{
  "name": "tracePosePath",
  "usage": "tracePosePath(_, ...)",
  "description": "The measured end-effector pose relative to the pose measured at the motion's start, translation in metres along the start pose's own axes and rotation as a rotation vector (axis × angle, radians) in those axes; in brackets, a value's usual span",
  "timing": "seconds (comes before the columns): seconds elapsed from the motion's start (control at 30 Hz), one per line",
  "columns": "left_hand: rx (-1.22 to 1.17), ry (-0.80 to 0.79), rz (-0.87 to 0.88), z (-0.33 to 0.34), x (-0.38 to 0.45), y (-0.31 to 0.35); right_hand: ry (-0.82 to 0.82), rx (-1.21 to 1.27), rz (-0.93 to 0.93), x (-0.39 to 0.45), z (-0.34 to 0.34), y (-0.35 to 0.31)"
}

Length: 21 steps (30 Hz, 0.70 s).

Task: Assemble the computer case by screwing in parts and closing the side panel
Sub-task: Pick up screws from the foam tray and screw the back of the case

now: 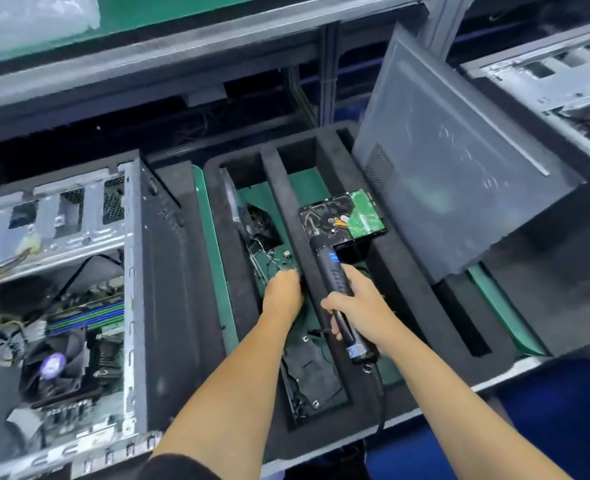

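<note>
Right hand [363,306] grips electric screwdriver [335,285], tip toward 11 o'clock on hard drive [344,216] in foam tray [241,271]. Left hand [283,292] reaches into tray slot, fingers curled under; contents cannot be told. Open computer case [79,289] at 9 o'clock; side panel [453,174] leaning at 2 o'clock.

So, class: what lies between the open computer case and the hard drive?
In the head view, between computer case and hard drive lies a black foam tray, its compartment holding small parts, where the left hand reaches.
</note>
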<state>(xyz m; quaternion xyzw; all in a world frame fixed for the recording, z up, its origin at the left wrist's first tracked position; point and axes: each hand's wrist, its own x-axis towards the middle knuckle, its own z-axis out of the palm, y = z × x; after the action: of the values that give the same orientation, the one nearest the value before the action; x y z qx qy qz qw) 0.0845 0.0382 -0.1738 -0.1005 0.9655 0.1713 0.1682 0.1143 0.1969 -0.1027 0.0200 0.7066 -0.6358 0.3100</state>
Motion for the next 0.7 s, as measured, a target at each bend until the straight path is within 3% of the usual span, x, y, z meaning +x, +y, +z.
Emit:
tracePosePath(0.17,-0.018,0.008,0.055,0.003,-0.003,0.003,-0.017,0.011,0.015,0.007,0.005,-0.002)
tracePosePath(0.33,-0.227,-0.028,-0.094,0.001,-0.006,0.004,-0.016,0.024,0.027,0.008,0.007,-0.003)
tracePosePath(0.53,-0.699,0.096,-0.329,-0.021,-0.003,0.004,-0.006,0.039,0.015,-0.001,0.006,-0.007)
tracePosePath(0.7,-1.179,0.181,-0.405,-0.063,-0.018,0.016,-0.036,0.017,-0.038,-0.013,0.013,-0.024)
